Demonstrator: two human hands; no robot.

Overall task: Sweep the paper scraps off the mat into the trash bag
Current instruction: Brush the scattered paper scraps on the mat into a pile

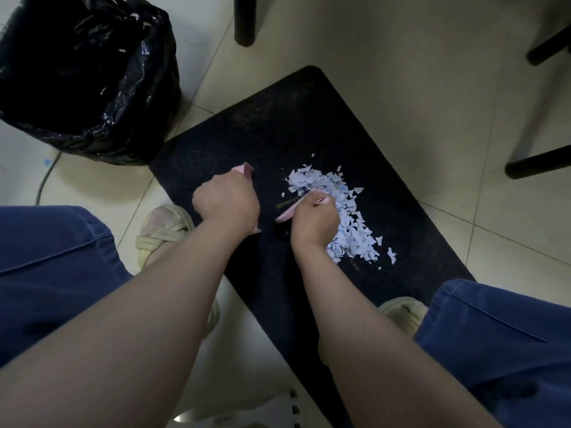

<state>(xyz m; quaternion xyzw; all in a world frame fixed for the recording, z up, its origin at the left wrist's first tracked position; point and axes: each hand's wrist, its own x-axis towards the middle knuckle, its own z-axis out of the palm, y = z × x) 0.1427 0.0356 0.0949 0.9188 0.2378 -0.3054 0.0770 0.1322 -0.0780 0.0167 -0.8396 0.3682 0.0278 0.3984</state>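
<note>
A pile of white and pale blue paper scraps [349,223] lies on the dark mat [296,128], right of its middle. My right hand [313,222] grips a small pink brush [285,213] at the left edge of the pile. My left hand [227,203] grips a pink dustpan [245,171] on the mat, a short way left of the brush; most of the pan is hidden under the hand. The open black trash bag [83,75] stands on the floor at the upper left, just off the mat's corner.
Black chair or table legs [245,20] stand on the tiled floor beyond the mat and at the right [537,163]. My knees in blue trousers and sandalled feet [163,233] flank the mat. A thin cable [46,177] runs along the floor at left.
</note>
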